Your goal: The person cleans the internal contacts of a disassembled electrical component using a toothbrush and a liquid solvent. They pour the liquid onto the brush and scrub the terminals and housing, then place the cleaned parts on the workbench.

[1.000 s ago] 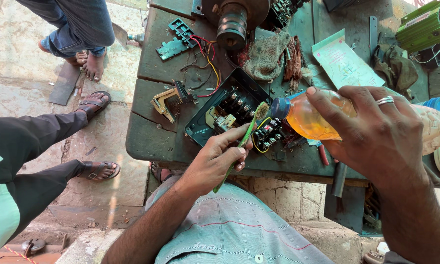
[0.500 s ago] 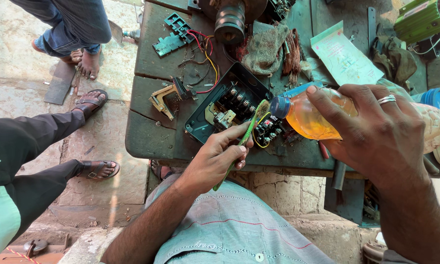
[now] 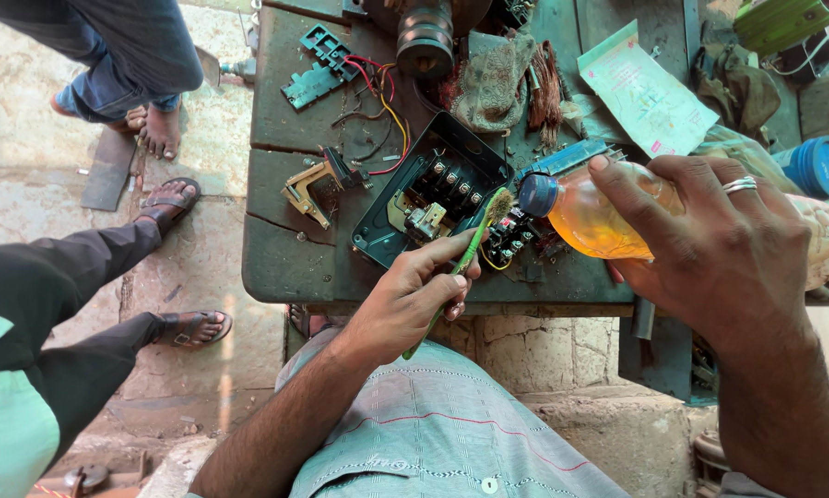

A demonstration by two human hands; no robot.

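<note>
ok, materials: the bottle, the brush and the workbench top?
Bottle: clear glossy plastic by its look; amber liquid shows through, blue cap.
Brush: green translucent plastic handle, pale frayed bristles.
Workbench top: looks like wood planks painted dark green; cracks and gaps between boards show.

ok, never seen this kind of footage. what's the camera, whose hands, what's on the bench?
The one view comes from a camera worn on a person's head, looking down at their own two bare hands; no robot is involved. The left hand has a grip on a green toothbrush, its bristles raised near the bottle's cap. The right hand, wearing a ring, holds a tilted plastic bottle of orange liquid with a blue cap. Below them, on a dark green workbench, lies an opened electrical box with terminals and wires. Around it lie a brass bracket, a rag, a folded paper and a blue lid. The legs at left belong to other people standing nearby.
</note>
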